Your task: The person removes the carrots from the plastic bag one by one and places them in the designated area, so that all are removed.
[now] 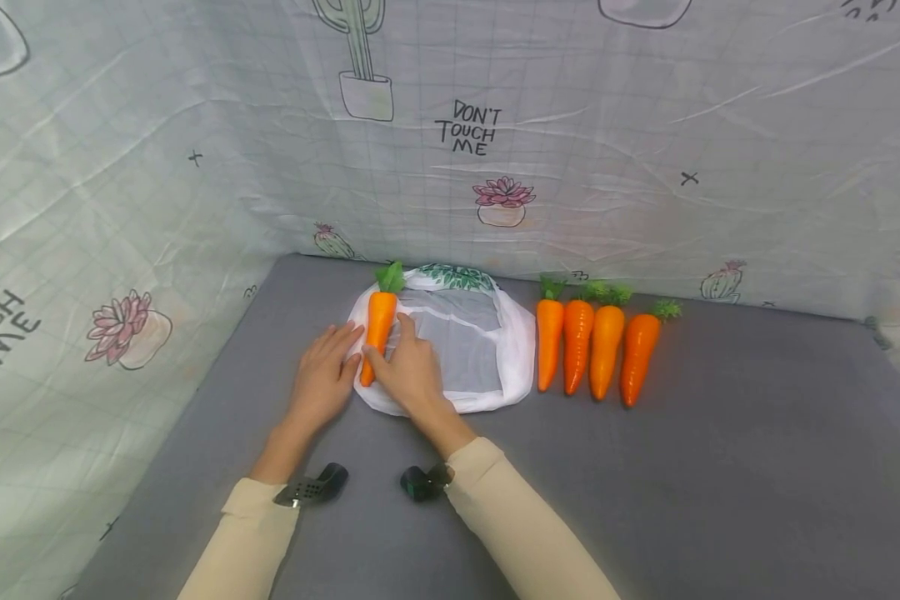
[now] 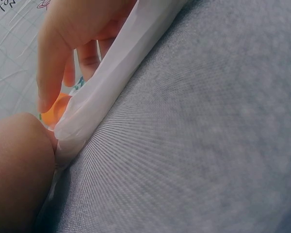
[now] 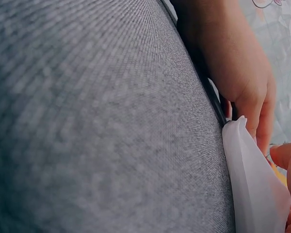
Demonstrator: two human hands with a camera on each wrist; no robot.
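An orange carrot [image 1: 380, 321] with a green leafy top lies over the left part of a white, thin bag [image 1: 516, 350]. My right hand [image 1: 412, 367] holds it, its thumb across the lower part and the index finger along the right side. On the bag's left edge rests my left hand [image 1: 326, 367], fingers fairly straight, thumb near the carrot's tip. In the left wrist view the right hand [image 2: 72, 43] reaches down beyond the bag's raised white edge [image 2: 97, 97], which partly hides the carrot [image 2: 56, 110]. The left hand's fingers [image 3: 252, 111] pass behind that edge in the right wrist view.
Right of the bag, several more carrots [image 1: 603, 350] lie side by side, tips toward me. They rest on a grey table surface [image 1: 757, 458]. A pale printed cloth [image 1: 607, 125] rises along the back and left sides.
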